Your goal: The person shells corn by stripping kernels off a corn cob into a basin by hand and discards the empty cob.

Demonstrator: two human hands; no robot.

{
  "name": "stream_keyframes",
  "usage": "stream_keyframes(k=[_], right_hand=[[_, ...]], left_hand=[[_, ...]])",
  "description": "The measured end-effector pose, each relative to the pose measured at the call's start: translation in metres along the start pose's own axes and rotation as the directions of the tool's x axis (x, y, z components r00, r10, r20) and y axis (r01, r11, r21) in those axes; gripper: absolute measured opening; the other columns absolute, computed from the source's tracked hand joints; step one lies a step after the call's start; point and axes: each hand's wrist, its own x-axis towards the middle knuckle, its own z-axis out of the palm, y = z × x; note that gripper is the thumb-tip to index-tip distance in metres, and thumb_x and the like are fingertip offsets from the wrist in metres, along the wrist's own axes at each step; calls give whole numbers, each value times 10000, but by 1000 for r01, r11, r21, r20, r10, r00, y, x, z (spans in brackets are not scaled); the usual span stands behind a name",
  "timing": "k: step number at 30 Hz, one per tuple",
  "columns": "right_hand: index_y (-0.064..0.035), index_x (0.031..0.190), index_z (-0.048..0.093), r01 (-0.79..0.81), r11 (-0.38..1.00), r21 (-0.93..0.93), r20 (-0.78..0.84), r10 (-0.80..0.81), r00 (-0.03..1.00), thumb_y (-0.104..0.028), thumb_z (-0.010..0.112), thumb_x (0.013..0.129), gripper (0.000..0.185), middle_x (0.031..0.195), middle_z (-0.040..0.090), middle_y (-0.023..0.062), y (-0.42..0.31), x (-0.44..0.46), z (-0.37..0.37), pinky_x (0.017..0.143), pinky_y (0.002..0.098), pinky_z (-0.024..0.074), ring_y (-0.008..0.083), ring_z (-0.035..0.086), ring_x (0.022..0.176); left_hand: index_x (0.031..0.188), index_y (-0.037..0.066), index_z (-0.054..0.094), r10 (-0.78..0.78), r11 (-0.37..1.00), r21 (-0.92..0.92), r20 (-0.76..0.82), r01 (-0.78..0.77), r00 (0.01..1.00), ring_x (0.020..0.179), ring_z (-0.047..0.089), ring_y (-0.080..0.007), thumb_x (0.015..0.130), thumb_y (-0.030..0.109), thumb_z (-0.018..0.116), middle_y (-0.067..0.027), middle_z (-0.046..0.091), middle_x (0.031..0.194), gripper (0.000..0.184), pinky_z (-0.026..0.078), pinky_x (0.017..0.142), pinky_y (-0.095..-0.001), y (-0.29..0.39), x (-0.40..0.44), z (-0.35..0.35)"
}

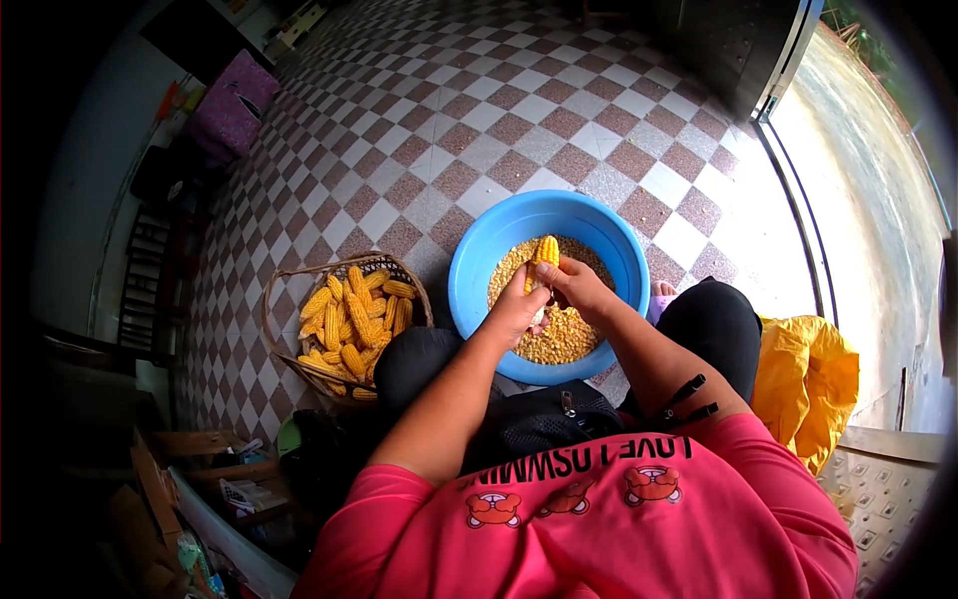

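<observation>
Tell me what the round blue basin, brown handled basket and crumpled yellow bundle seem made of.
Round blue basin: probably plastic, smooth, with even colour and soft sheen.
Brown handled basket: likely woven plant fibre, matt, judging by its patterned wall.
Crumpled yellow bundle: thin, flexible sheeting with folds; cloth or plastic, unclear.

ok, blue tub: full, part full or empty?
Part full: the blue tub has loose yellow kernels in its bottom, lying well below its rim.

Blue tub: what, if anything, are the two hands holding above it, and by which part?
A corn cob: the left hand and right hand grip its nearer part; its yellow far end sticks out.
</observation>
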Motion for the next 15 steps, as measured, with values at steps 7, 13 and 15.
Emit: stream_keyframes(k=[7, 13, 15], right_hand=[[-49, 939, 551, -13, 998, 57, 48, 10, 999, -355, 568, 868, 315, 696, 531, 21, -1, -4, 2, 484, 233, 375, 100, 490, 578], [-31, 953, 542, -28, 990, 142, -65, 38, 997, -396, 587, 849, 382, 731, 540, 39, 0, -2, 3, 496, 243, 407, 118, 527, 615], [-17, 964, 537, -16, 993, 114, -105, 28, 994, -382, 577, 859, 382, 761, 550, 45, 8, 3, 5, 525, 260, 429, 126, 535, 638]], left_hand=[[1323, 152, 266, 60, 988, 145, -55, -51, 997, 474, 454, -92, 822, 82, 464, -69, 498, 879, 543, 331, 345, -211, -5, 5, 0], [1336, 99, 268, 365, 617, 772, -107, -154, 925, 952, 591, -296, 806, 105, 535, -203, 522, 1140, 593, 490, 760, -365, -26, 19, -2], [1344, 59, 252, 279, 692, 714, -124, -110, 952, 1147, 477, -344, 803, 109, 560, -235, 482, 1217, 624, 394, 935, -391, -19, 15, 2]])
